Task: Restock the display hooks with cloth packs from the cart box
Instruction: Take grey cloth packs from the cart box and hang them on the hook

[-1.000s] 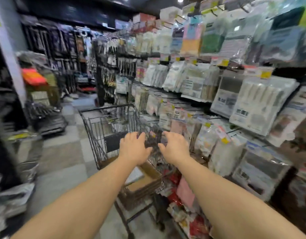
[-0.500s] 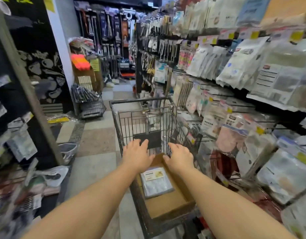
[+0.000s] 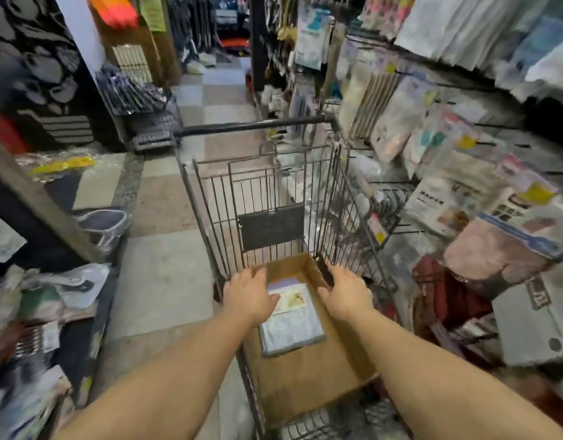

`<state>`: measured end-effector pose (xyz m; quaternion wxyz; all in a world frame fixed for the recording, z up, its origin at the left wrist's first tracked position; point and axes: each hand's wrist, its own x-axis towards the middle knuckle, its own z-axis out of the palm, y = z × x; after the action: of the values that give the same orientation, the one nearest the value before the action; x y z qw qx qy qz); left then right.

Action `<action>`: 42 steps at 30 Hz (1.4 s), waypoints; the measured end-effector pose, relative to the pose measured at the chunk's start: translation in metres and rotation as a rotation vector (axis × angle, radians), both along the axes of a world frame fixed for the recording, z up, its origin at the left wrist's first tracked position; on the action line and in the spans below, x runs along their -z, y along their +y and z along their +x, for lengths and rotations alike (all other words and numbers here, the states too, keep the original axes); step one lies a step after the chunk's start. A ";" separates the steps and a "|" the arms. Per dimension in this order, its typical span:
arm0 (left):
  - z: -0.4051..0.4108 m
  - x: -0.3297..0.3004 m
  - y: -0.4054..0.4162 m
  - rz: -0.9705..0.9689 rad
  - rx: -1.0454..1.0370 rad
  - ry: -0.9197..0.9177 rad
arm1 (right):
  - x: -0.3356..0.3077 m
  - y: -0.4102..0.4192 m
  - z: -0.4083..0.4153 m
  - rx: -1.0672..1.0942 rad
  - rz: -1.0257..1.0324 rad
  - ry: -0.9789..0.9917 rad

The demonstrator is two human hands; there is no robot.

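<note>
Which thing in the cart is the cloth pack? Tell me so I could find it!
Find the wire shopping cart in the aisle, beside the hanging displays. A brown cardboard box sits in it. The cloth pack lies flat inside, between the left hand and right hand: pale blue-grey in shiny plastic with a white picture label, the only thing in the box.

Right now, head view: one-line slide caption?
Both hands, left hand and right hand, reach open into the cart's cardboard box toward a cloth pack.
</note>
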<state>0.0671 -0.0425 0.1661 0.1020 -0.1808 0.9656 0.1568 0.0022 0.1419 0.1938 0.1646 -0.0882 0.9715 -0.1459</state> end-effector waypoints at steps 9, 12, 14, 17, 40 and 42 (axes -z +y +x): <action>-0.070 0.103 -0.022 0.196 -0.113 -0.252 | 0.097 -0.032 -0.068 0.092 0.042 -0.298; -0.085 0.145 -0.017 0.243 -0.180 -0.338 | 0.147 -0.034 -0.083 0.134 0.003 -0.424; -0.096 0.177 -0.014 0.257 -0.230 -0.401 | 0.187 -0.033 -0.097 0.157 -0.020 -0.484; -0.108 0.227 -0.009 0.342 -0.352 -0.453 | 0.248 -0.032 -0.119 0.180 -0.026 -0.540; -0.130 0.257 -0.026 0.459 -0.897 -0.204 | 0.275 -0.021 -0.133 0.405 -0.369 -0.607; -0.136 0.225 -0.026 0.521 -0.859 -0.109 | 0.244 -0.020 -0.133 0.404 -0.422 -0.563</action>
<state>-0.0692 -0.0686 -0.0591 0.1201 -0.5384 0.7259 0.4108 -0.1309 0.1216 -0.0503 0.3705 0.1161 0.8350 -0.3899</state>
